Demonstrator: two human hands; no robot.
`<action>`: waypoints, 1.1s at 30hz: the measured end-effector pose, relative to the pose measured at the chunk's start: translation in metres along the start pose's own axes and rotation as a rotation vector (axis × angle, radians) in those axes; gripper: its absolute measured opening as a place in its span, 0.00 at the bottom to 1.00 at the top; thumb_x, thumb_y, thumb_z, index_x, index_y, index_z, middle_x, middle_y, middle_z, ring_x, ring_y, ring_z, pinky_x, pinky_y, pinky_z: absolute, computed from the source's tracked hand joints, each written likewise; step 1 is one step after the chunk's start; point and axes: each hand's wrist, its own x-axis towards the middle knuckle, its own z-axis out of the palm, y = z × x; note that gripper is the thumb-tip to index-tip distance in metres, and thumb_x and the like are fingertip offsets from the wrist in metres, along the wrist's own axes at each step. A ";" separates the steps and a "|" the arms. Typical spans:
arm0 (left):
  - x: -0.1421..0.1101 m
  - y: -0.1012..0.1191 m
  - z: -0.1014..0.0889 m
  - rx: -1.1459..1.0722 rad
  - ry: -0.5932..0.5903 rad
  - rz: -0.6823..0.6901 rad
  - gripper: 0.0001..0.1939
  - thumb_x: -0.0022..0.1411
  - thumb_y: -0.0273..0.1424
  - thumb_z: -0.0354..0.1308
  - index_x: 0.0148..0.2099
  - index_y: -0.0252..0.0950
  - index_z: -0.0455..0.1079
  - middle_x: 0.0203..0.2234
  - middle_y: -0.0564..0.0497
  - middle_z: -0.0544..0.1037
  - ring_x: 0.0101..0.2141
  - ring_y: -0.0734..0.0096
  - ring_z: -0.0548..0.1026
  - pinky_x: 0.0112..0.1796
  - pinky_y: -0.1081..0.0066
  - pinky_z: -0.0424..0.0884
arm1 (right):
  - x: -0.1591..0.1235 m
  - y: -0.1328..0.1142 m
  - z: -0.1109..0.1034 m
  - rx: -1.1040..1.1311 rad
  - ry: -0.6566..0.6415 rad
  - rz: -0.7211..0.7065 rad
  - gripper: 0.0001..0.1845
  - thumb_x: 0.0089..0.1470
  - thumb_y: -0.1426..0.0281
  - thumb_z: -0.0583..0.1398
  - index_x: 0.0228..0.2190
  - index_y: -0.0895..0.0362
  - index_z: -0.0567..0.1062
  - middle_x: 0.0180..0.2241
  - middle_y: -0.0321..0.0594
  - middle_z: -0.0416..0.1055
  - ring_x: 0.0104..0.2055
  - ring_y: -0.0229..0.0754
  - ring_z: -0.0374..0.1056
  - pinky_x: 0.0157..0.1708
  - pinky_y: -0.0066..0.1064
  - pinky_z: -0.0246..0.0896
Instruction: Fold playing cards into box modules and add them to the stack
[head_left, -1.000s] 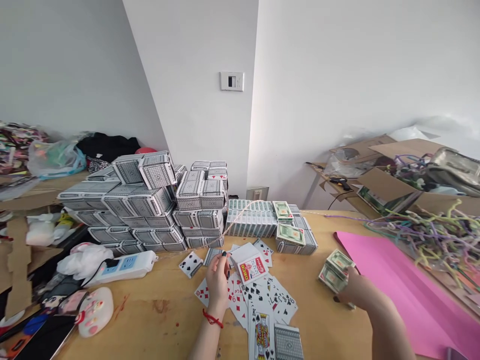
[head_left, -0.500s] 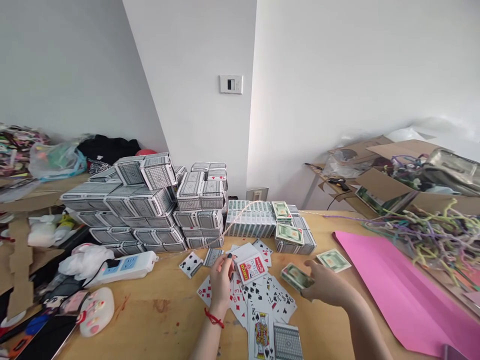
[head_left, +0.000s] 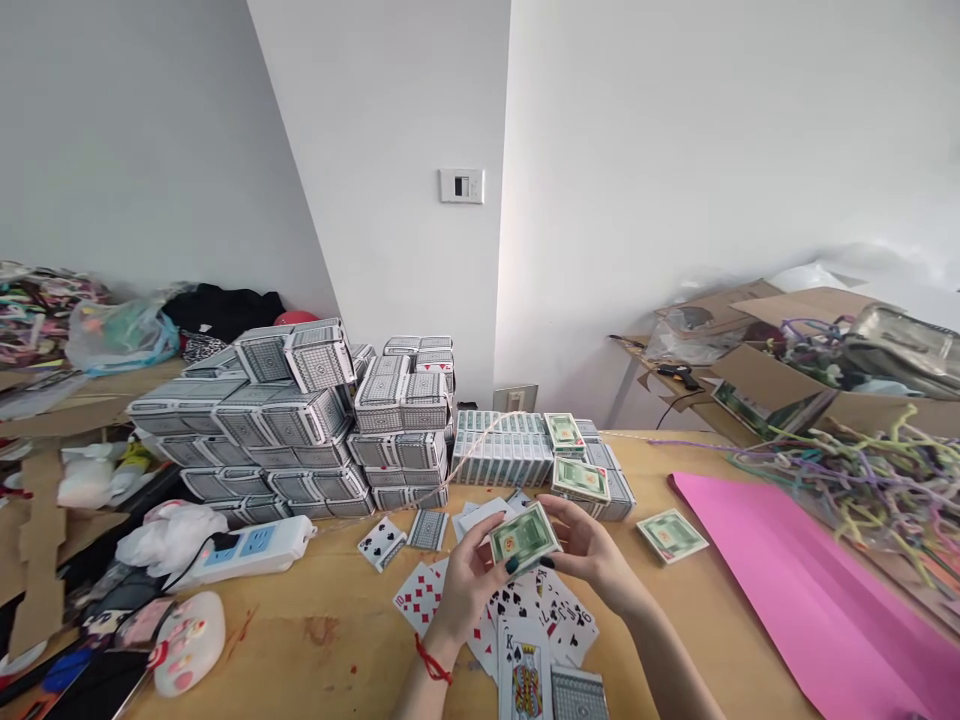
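Note:
Between my two hands is a green deck of playing cards (head_left: pixel 525 537) with a banknote design, tilted above the table. My left hand (head_left: pixel 471 572) grips its left side, thumb along the lower edge. My right hand (head_left: pixel 589 550) closes on its right end with thumb and fingers. Beneath lie scattered loose playing cards (head_left: pixel 559 615), a king of spades (head_left: pixel 523 675) and a grey-backed card (head_left: pixel 579 692). The red and white card box is hidden behind my hands and the deck. Another green deck (head_left: pixel 671 536) lies flat to the right of my right hand.
Tall stacks of grey card decks (head_left: pixel 292 420) stand at the back left, beside a row of decks (head_left: pixel 502 455) topped by two green ones. A white power strip (head_left: pixel 251 548) sits at left. Pink paper (head_left: pixel 780 590) and tangled fuzzy stems (head_left: pixel 862 470) lie at right.
My right hand has carried one green deck leftward from the right side of the table into my left hand, leaving the other deck there. My left hand has closed on the carried deck.

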 end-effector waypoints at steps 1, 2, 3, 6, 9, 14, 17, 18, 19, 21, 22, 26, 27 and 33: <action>0.000 0.000 0.000 0.006 0.045 0.000 0.28 0.50 0.36 0.62 0.53 0.38 0.64 0.50 0.41 0.70 0.48 0.50 0.68 0.42 0.61 0.69 | 0.001 0.005 -0.001 0.055 -0.005 0.011 0.33 0.38 0.67 0.67 0.48 0.53 0.65 0.47 0.46 0.67 0.47 0.50 0.65 0.42 0.41 0.63; 0.000 0.001 0.000 0.017 0.085 0.005 0.28 0.50 0.36 0.62 0.53 0.38 0.64 0.51 0.41 0.69 0.48 0.50 0.68 0.42 0.62 0.70 | 0.002 0.010 -0.002 0.107 0.000 0.017 0.32 0.38 0.66 0.67 0.47 0.53 0.67 0.48 0.46 0.67 0.48 0.50 0.64 0.43 0.41 0.63; 0.001 0.001 0.000 0.034 0.116 0.008 0.27 0.50 0.36 0.62 0.53 0.39 0.64 0.51 0.41 0.68 0.48 0.51 0.68 0.41 0.62 0.70 | 0.003 0.014 -0.002 0.158 0.014 0.018 0.30 0.39 0.65 0.67 0.47 0.53 0.68 0.49 0.46 0.67 0.48 0.50 0.64 0.44 0.41 0.62; 0.002 -0.003 -0.003 0.123 0.194 0.009 0.27 0.50 0.37 0.62 0.53 0.39 0.65 0.48 0.42 0.72 0.46 0.52 0.71 0.39 0.63 0.71 | 0.003 0.027 -0.001 0.266 0.060 0.045 0.29 0.43 0.60 0.65 0.48 0.52 0.68 0.49 0.47 0.67 0.43 0.48 0.68 0.41 0.41 0.64; 0.005 -0.010 -0.007 0.213 0.265 0.012 0.24 0.51 0.39 0.60 0.51 0.39 0.67 0.43 0.42 0.75 0.41 0.54 0.73 0.36 0.64 0.71 | 0.005 0.040 0.001 0.218 0.079 0.147 0.28 0.43 0.56 0.63 0.45 0.57 0.70 0.39 0.47 0.73 0.34 0.46 0.71 0.33 0.37 0.66; 0.008 -0.019 -0.010 0.365 0.281 0.034 0.19 0.55 0.41 0.56 0.46 0.37 0.71 0.37 0.42 0.77 0.34 0.56 0.74 0.33 0.64 0.70 | 0.009 0.054 0.000 0.134 0.105 0.251 0.22 0.40 0.56 0.65 0.31 0.60 0.71 0.23 0.38 0.74 0.24 0.42 0.71 0.26 0.32 0.64; 0.007 -0.019 -0.009 0.431 0.251 0.078 0.18 0.57 0.40 0.53 0.48 0.38 0.70 0.42 0.42 0.74 0.37 0.57 0.73 0.36 0.64 0.69 | 0.010 0.057 -0.002 0.187 0.137 0.257 0.21 0.39 0.57 0.66 0.29 0.60 0.69 0.22 0.38 0.74 0.23 0.41 0.71 0.24 0.30 0.63; 0.007 -0.019 -0.009 0.447 0.228 0.109 0.18 0.57 0.38 0.53 0.48 0.39 0.69 0.45 0.42 0.72 0.40 0.56 0.72 0.38 0.63 0.69 | 0.010 0.057 -0.002 0.204 0.150 0.254 0.20 0.40 0.57 0.66 0.29 0.60 0.69 0.22 0.39 0.74 0.23 0.41 0.71 0.24 0.29 0.63; 0.006 -0.019 -0.009 0.467 0.204 0.149 0.18 0.56 0.37 0.55 0.49 0.40 0.68 0.47 0.42 0.70 0.44 0.55 0.70 0.42 0.62 0.67 | 0.010 0.057 -0.002 0.218 0.161 0.250 0.20 0.41 0.57 0.65 0.28 0.59 0.68 0.22 0.39 0.74 0.23 0.41 0.71 0.24 0.29 0.64; 0.004 -0.019 -0.008 0.531 0.154 0.220 0.21 0.54 0.34 0.58 0.51 0.43 0.66 0.52 0.43 0.65 0.51 0.52 0.63 0.49 0.58 0.62 | 0.009 0.055 -0.001 0.240 0.178 0.245 0.18 0.43 0.58 0.64 0.29 0.59 0.67 0.22 0.40 0.74 0.24 0.40 0.72 0.25 0.28 0.64; 0.004 -0.019 -0.009 0.575 0.131 0.242 0.22 0.53 0.32 0.59 0.52 0.44 0.65 0.53 0.44 0.64 0.53 0.52 0.60 0.51 0.57 0.59 | 0.009 0.054 0.000 0.253 0.189 0.243 0.17 0.44 0.59 0.64 0.29 0.58 0.67 0.22 0.40 0.74 0.25 0.40 0.72 0.26 0.28 0.64; 0.005 -0.022 -0.010 0.661 0.041 0.262 0.20 0.54 0.26 0.55 0.49 0.46 0.68 0.53 0.46 0.63 0.54 0.53 0.59 0.52 0.56 0.57 | 0.006 0.044 0.002 0.315 0.208 0.247 0.19 0.46 0.61 0.63 0.38 0.58 0.68 0.22 0.39 0.74 0.25 0.41 0.72 0.25 0.29 0.65; 0.006 -0.022 -0.011 0.656 0.029 0.260 0.18 0.55 0.26 0.54 0.47 0.46 0.70 0.51 0.46 0.65 0.53 0.53 0.61 0.51 0.57 0.59 | 0.005 0.042 0.002 0.330 0.196 0.250 0.22 0.47 0.62 0.62 0.42 0.58 0.67 0.23 0.39 0.74 0.24 0.41 0.72 0.25 0.30 0.65; 0.006 -0.021 -0.009 0.690 -0.022 0.246 0.13 0.56 0.29 0.55 0.45 0.45 0.71 0.48 0.46 0.69 0.48 0.56 0.67 0.47 0.59 0.66 | 0.008 0.045 -0.004 0.406 0.110 0.257 0.22 0.46 0.63 0.62 0.43 0.58 0.69 0.27 0.41 0.74 0.22 0.39 0.69 0.22 0.28 0.63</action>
